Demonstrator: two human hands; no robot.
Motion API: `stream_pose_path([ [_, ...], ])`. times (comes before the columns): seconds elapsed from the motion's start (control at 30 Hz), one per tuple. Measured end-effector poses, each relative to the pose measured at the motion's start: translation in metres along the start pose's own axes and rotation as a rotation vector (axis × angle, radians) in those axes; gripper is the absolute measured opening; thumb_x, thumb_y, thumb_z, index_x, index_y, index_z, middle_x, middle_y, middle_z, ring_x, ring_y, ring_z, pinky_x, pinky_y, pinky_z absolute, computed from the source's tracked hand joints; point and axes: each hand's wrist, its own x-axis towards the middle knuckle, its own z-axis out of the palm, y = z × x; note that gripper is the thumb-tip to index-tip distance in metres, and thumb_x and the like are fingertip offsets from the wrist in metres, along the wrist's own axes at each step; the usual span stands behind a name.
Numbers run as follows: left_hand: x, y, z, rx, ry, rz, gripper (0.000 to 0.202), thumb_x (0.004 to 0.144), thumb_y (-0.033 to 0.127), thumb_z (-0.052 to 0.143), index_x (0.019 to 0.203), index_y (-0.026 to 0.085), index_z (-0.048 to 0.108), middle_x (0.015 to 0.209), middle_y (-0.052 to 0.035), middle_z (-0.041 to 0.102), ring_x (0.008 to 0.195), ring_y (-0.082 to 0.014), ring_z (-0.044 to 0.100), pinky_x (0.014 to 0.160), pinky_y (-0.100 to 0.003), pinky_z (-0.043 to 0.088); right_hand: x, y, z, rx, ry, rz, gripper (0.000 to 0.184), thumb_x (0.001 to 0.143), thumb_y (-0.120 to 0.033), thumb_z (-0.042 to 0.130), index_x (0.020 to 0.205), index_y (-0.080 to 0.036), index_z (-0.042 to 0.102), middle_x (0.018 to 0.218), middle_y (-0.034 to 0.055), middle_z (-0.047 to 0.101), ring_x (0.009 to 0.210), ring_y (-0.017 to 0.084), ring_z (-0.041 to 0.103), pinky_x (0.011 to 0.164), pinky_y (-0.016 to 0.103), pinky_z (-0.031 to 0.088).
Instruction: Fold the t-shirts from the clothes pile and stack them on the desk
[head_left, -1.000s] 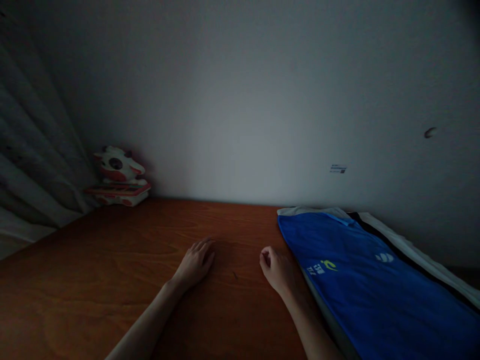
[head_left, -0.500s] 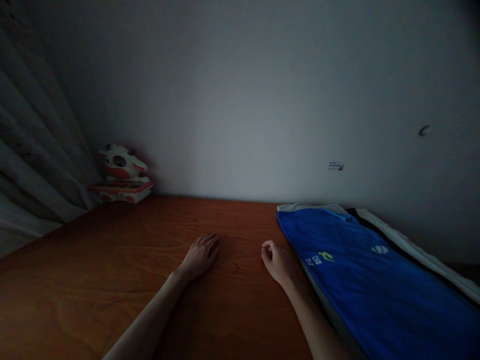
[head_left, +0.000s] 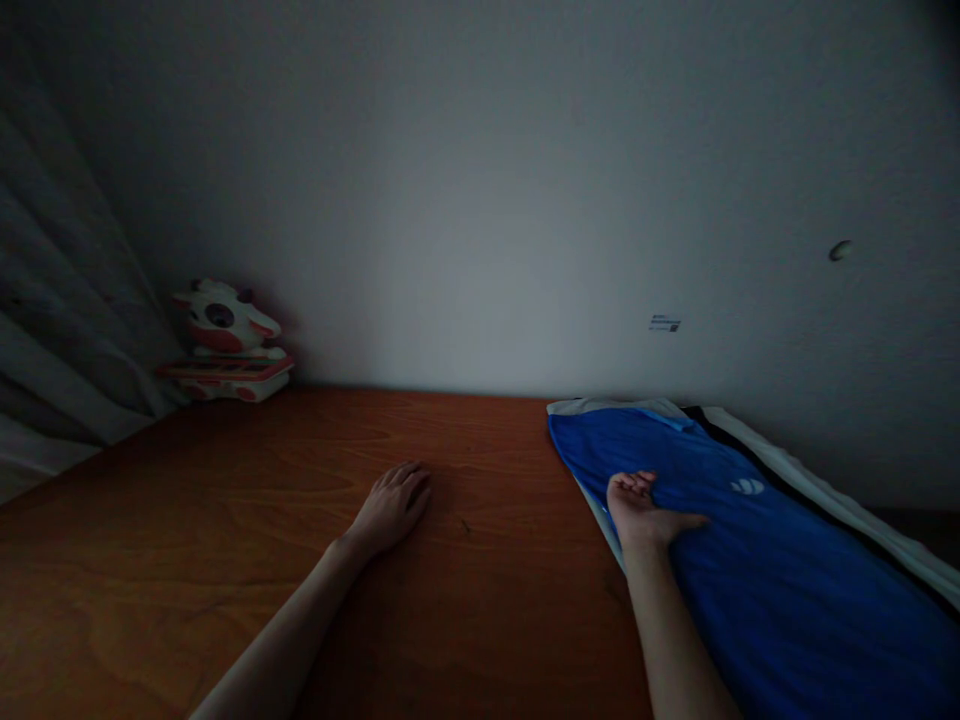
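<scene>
My left hand (head_left: pixel 391 507) lies palm down on the brown wooden table (head_left: pixel 187 560), its fingers loosely stretched and nothing under them that I can see. Over the left part of a blue sports shirt (head_left: pixel 780 590) is my right hand (head_left: pixel 643 510). It is turned palm up, the thumb pointing right and the fingers partly curled, with nothing visible in it. The shirt is spread flat, with a white mark on its front and grey edging. My right hand and wrist cover some of its left side, including the printed letters. Whether that hand touches the cloth, I cannot tell.
A cow-shaped toy keyboard (head_left: pixel 229 340) stands in the far left corner of the table. Beside it hangs a pale curtain (head_left: pixel 67 330). Behind the table rises a plain wall (head_left: pixel 465 200) with a small label (head_left: pixel 664 323). White cloth (head_left: pixel 810 480) borders the shirt at the right.
My right hand has moved right from the table onto the shirt area and rolled from a loosely closed pose to palm up, thumb out. My left hand stays in place. The view has shifted slightly.
</scene>
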Motion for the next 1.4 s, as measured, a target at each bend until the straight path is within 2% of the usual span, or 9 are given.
stream_pose_path([
  [0.17, 0.000, 0.001, -0.001, 0.015, 0.009, 0.000, 0.046, 0.100, 0.043, 0.041, 0.131, 0.017, 0.063, 0.144, -0.0132, 0.060, 0.134, -0.0289, 0.055, 0.116, -0.046, 0.040, 0.011, 0.011, -0.001, 0.313, 0.112, 0.026, 0.065, 0.094, -0.076, 0.017, 0.064, -0.024, 0.042, 0.048, -0.0085, 0.034, 0.036, 0.009, 0.029, 0.043, 0.021, 0.034],
  [0.33, -0.001, 0.002, -0.004, 0.014, 0.005, 0.009, 0.046, 0.101, 0.042, 0.041, 0.130, 0.015, 0.064, 0.143, -0.0140, 0.061, 0.134, -0.0291, 0.055, 0.117, -0.046, 0.040, 0.012, 0.025, 0.001, 0.277, 0.171, 0.055, 0.056, 0.102, -0.058, 0.006, 0.077, -0.026, 0.046, 0.051, -0.0097, 0.036, 0.035, 0.009, 0.032, 0.039, 0.019, 0.031],
  [0.8, -0.001, 0.005, -0.007, -0.059, 0.078, 0.024, 0.037, 0.098, 0.038, 0.047, 0.125, 0.018, 0.063, 0.134, -0.0138, 0.064, 0.125, -0.0295, 0.060, 0.110, -0.048, 0.047, -0.032, 0.028, 0.044, -0.448, 0.167, -0.235, 0.050, 0.095, -0.065, 0.031, 0.076, -0.026, 0.056, 0.072, 0.0024, 0.056, 0.076, 0.021, 0.055, 0.071, 0.035, 0.046],
  [0.9, -0.001, 0.013, -0.010, -0.087, 0.129, -0.003, 0.043, 0.095, 0.037, 0.053, 0.132, 0.016, 0.057, 0.134, -0.0159, 0.063, 0.124, -0.0314, 0.059, 0.110, -0.050, 0.046, -0.065, 0.029, 0.061, -0.581, -0.116, -0.336, 0.050, 0.094, -0.065, 0.038, 0.065, -0.027, 0.054, 0.072, 0.0034, 0.058, 0.084, 0.024, 0.056, 0.090, 0.038, 0.043],
  [0.97, -0.002, 0.022, -0.014, -0.120, 0.135, 0.012, 0.056, 0.093, 0.041, 0.057, 0.143, 0.016, 0.047, 0.140, -0.0173, 0.058, 0.130, -0.0325, 0.055, 0.112, -0.052, 0.043, -0.095, 0.028, 0.074, -0.712, -0.602, -0.313, 0.053, 0.096, -0.062, 0.037, 0.057, -0.027, 0.049, 0.063, 0.0008, 0.054, 0.074, 0.021, 0.055, 0.091, 0.037, 0.042],
  [1.07, -0.005, 0.038, -0.021, -0.191, 0.066, 0.153, 0.088, 0.087, 0.045, 0.067, 0.159, 0.021, 0.023, 0.157, -0.0176, 0.042, 0.143, -0.0333, 0.043, 0.118, -0.052, 0.037, -0.143, 0.026, 0.089, -0.693, -1.482, 0.135, 0.058, 0.098, -0.052, 0.033, 0.049, -0.025, 0.049, 0.059, 0.0006, 0.057, 0.064, 0.017, 0.056, 0.082, 0.034, 0.045],
  [1.13, -0.008, 0.047, -0.025, -0.222, -0.017, 0.276, 0.093, 0.085, 0.043, 0.069, 0.162, 0.026, 0.018, 0.165, -0.0159, 0.029, 0.149, -0.0341, 0.035, 0.120, -0.053, 0.033, -0.165, 0.024, 0.096, -0.577, -1.758, 0.408, 0.060, 0.097, -0.049, 0.035, 0.044, -0.024, 0.050, 0.053, 0.0009, 0.055, 0.061, 0.016, 0.056, 0.077, 0.032, 0.045],
  [1.27, -0.009, 0.058, -0.025, -0.279, -0.182, 0.403, 0.061, 0.085, 0.038, 0.070, 0.144, 0.033, 0.055, 0.162, -0.0096, 0.038, 0.147, -0.0365, 0.036, 0.119, -0.055, 0.032, -0.172, 0.022, 0.100, -0.436, -1.751, 0.533, 0.061, 0.094, -0.057, 0.041, 0.046, -0.022, 0.053, 0.048, 0.0001, 0.052, 0.055, 0.014, 0.052, 0.069, 0.031, 0.045],
  [1.4, -0.006, 0.054, -0.018, -0.573, -0.076, 0.204, 0.041, 0.083, 0.030, 0.069, 0.123, 0.025, 0.068, 0.133, -0.0101, 0.067, 0.124, -0.0299, 0.062, 0.110, -0.047, 0.046, -0.146, 0.026, 0.093, -0.635, -1.217, 0.151, 0.051, 0.092, -0.066, 0.049, 0.065, -0.023, 0.053, 0.057, -0.0026, 0.053, 0.053, 0.014, 0.049, 0.055, 0.028, 0.040],
])
